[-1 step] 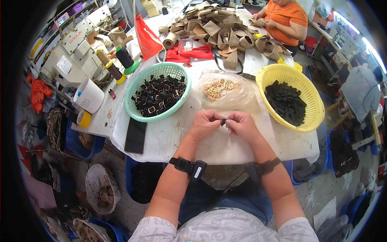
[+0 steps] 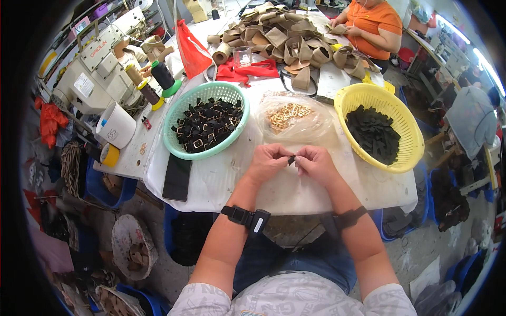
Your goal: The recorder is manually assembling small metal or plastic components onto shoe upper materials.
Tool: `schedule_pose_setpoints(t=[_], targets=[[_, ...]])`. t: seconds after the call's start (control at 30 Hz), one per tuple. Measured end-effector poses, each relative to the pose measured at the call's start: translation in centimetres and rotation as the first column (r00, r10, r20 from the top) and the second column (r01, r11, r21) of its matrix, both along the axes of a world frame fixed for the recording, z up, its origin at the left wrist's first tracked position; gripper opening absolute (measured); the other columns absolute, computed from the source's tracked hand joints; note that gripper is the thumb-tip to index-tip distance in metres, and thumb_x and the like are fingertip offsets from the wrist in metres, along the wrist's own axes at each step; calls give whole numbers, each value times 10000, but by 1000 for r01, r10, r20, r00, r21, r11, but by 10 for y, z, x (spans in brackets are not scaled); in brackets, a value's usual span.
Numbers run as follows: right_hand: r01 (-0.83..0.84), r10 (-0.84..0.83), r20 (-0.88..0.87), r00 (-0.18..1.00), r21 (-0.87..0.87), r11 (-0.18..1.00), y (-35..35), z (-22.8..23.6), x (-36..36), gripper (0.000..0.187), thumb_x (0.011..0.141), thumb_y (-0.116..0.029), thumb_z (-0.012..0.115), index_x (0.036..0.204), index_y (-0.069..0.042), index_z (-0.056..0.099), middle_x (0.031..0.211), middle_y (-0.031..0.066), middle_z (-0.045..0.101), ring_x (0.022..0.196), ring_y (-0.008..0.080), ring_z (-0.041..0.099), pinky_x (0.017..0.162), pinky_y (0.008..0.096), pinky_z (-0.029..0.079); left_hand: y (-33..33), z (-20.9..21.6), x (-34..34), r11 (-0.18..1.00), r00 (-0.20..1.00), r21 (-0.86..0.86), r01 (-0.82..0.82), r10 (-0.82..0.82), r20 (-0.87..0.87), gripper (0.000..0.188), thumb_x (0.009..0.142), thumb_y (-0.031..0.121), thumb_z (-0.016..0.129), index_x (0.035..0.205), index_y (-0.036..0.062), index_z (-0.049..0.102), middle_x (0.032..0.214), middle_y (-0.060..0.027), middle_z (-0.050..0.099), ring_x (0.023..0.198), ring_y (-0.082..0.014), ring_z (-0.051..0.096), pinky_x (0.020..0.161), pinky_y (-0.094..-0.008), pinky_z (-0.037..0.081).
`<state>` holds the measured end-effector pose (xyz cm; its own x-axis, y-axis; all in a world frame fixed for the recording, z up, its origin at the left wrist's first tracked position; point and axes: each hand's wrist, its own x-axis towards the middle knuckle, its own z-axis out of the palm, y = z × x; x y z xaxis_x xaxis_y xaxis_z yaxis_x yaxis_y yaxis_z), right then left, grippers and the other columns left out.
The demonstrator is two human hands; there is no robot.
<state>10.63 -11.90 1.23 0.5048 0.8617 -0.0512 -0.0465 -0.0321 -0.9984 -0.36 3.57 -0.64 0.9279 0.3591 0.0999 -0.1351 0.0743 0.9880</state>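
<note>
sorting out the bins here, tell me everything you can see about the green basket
The green basket is a round, shallow, mint-green bowl that looks like plastic, its wall pierced with rows of slots. It sits upright on the white table, ahead and left of the left hand, which does not touch it. It holds a loose heap of small black fabric pieces with gold-coloured metal buckles. A dark phone lies just below its rim, and a clear bag of gold buckles sits at its right.

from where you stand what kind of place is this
Likely a small sewing workshop: a sewing machine with thread spools beside it, a heap of tan straps, and baskets of small black pieces on the table.
</note>
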Motion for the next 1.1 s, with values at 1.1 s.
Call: schedule_pose_setpoints(t=[1.1], targets=[[187, -248, 369, 896, 192, 963, 3, -17, -14, 83, 890, 14, 535, 929, 33, 606, 763, 85, 650, 615, 144, 660, 566, 270, 525, -11, -12, 10, 913, 962, 304, -272, 247, 120, 46, 831, -1, 596, 862, -22, 622, 766, -20, 652, 631, -37, 551, 545, -187, 445]])
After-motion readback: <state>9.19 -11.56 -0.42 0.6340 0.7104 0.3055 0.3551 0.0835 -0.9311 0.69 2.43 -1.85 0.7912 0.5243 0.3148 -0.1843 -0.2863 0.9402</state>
